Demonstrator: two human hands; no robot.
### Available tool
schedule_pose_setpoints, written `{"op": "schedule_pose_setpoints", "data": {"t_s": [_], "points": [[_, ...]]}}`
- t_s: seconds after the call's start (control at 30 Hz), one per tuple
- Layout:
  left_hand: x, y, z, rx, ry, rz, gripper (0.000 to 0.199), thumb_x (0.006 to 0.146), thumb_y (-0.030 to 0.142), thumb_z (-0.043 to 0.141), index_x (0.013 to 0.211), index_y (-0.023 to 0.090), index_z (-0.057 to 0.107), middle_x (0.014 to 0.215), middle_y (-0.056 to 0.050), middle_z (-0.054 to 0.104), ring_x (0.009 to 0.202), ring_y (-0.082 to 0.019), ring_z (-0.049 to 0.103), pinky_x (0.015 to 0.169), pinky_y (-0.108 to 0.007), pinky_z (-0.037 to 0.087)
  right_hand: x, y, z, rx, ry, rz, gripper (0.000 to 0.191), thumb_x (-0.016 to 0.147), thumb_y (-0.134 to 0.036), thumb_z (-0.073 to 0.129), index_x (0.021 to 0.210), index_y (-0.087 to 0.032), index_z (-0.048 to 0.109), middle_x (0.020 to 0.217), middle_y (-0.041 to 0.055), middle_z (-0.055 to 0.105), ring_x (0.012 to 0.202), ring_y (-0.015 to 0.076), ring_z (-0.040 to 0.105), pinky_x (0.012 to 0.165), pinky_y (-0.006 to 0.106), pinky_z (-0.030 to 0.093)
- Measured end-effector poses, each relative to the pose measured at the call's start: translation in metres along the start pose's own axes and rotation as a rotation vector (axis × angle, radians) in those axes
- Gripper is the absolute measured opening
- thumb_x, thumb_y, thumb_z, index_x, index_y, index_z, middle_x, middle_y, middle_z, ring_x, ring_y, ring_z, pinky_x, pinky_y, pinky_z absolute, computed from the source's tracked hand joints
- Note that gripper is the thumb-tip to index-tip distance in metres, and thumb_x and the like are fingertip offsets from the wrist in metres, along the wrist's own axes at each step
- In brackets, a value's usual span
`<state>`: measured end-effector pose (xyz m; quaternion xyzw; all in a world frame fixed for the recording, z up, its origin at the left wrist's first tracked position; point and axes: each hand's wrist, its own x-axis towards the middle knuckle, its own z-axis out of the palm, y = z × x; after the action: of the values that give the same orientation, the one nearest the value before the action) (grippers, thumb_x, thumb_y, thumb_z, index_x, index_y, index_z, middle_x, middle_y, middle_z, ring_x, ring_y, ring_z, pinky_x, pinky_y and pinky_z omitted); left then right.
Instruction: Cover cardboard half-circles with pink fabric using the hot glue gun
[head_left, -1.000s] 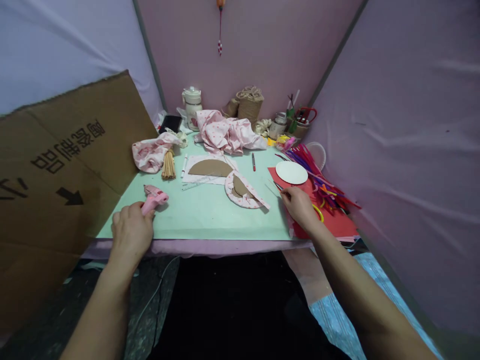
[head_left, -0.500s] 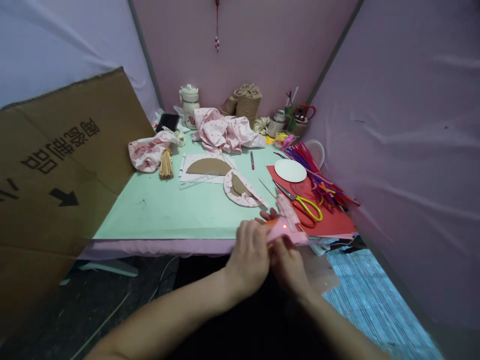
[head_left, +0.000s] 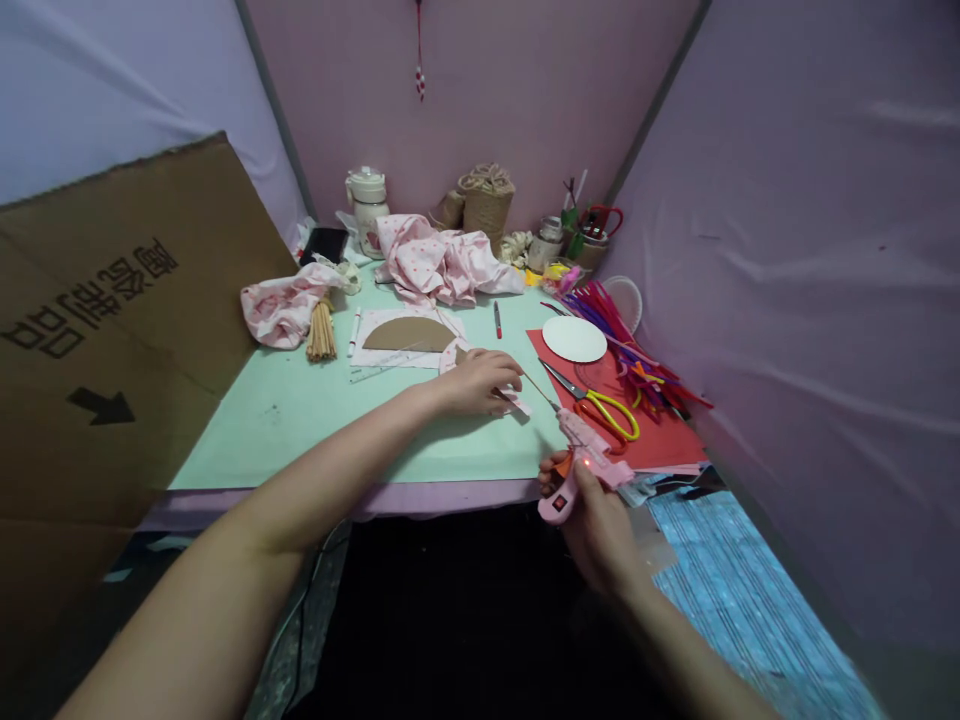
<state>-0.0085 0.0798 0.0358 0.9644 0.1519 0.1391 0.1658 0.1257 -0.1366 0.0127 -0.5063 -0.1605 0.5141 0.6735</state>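
My right hand (head_left: pixel 600 515) is wrapped round the handle of a pink hot glue gun (head_left: pixel 585 435) at the table's front edge. Its nozzle points away from me, its orange trigger lies under my fingers, and a small red light glows on the body. My left hand (head_left: pixel 484 382) is curled over a cardboard half-circle edged with pink dotted fabric (head_left: pixel 516 403). It hides most of that piece; only the ends stick out. Behind it lies a plain brown cardboard half-circle (head_left: pixel 409 334) on dotted fabric, with a clear ruler (head_left: pixel 390 365) beside it.
Scissors (head_left: pixel 600 400) and a white disc (head_left: pixel 574 339) lie on red sheets (head_left: pixel 660 440) at right, near pipe cleaners (head_left: pixel 645 350). A thin stick (head_left: pixel 536 385) lies by the nozzle. Crumpled fabric (head_left: pixel 442 260) and a bottle (head_left: pixel 369 210) stand behind; a large cardboard sheet (head_left: pixel 150 330) leans at left.
My left hand has left the glue gun and reached forward to the fabric-edged half-circle. The gun has turned upright in my right hand, its handle now showing. The view has shifted slightly.
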Motion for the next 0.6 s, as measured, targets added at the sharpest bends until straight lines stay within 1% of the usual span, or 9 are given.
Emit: {"op": "schedule_pose_setpoints", "data": {"t_s": [0.07,0.13,0.2,0.27,0.4,0.6], "points": [[0.014,-0.004,0.005,-0.019,-0.055,0.020,0.012,0.083,0.025,0.065,0.093,0.018,0.070,0.116,-0.008,0.069,0.113,-0.022,0.058,0.097,-0.034,0.032,-0.001,0.002,0.000,-0.037,-0.031,0.016,0.036,0.069,-0.050,0.079,0.086,-0.020,0.068,0.083,0.0021,0.069,0.073,0.0157,0.063,0.071,0.030,0.053],[0.026,-0.003,0.007,-0.041,-0.121,-0.012,0.014,0.086,0.024,0.060,0.089,0.017,0.071,0.101,-0.007,0.072,0.096,-0.018,0.063,0.086,-0.029,0.038,-0.002,0.003,0.000,-0.091,-0.058,0.043,0.036,0.070,-0.050,0.078,0.087,-0.020,0.068,0.083,0.0028,0.070,0.073,0.0166,0.064,0.069,0.030,0.052],[0.036,-0.003,0.004,-0.077,-0.198,-0.058,0.018,0.086,0.024,0.057,0.090,0.016,0.072,0.090,-0.006,0.073,0.080,-0.016,0.062,0.073,-0.025,0.039,-0.001,0.004,0.001,-0.172,-0.075,0.056,0.037,0.073,-0.053,0.075,0.088,-0.020,0.068,0.083,0.0034,0.071,0.074,0.0175,0.064,0.067,0.029,0.051],[0.043,-0.004,-0.001,-0.104,-0.249,-0.088,0.018,0.084,0.023,0.056,0.089,0.016,0.073,0.084,-0.004,0.072,0.072,-0.014,0.059,0.067,-0.023,0.038,0.002,0.004,0.002,-0.270,-0.084,0.045,0.040,0.075,-0.056,0.072,0.090,-0.020,0.067,0.083,0.0045,0.071,0.076,0.0187,0.065,0.067,0.029,0.051],[0.051,-0.005,-0.009,-0.098,-0.280,-0.097,0.018,0.080,0.018,0.056,0.086,0.015,0.073,0.076,-0.001,0.070,0.066,-0.011,0.055,0.066,-0.022,0.037,0.015,0.005,0.008,-0.440,-0.084,0.007,0.047,0.076,-0.063,0.067,0.092,-0.018,0.067,0.084,0.0063,0.073,0.075,0.0203,0.066,0.065,0.029,0.051],[0.054,-0.003,-0.014,-0.104,-0.289,-0.106,0.017,0.080,0.018,0.058,0.090,0.015,0.072,0.081,-0.001,0.070,0.067,-0.010,0.054,0.066,-0.021,0.037,0.030,0.002,0.020,-0.570,-0.080,-0.053,0.057,0.071,-0.073,0.063,0.082,-0.017,0.066,0.075,0.0066,0.072,0.064,0.0183,0.064,0.057,0.027,0.049]]}}
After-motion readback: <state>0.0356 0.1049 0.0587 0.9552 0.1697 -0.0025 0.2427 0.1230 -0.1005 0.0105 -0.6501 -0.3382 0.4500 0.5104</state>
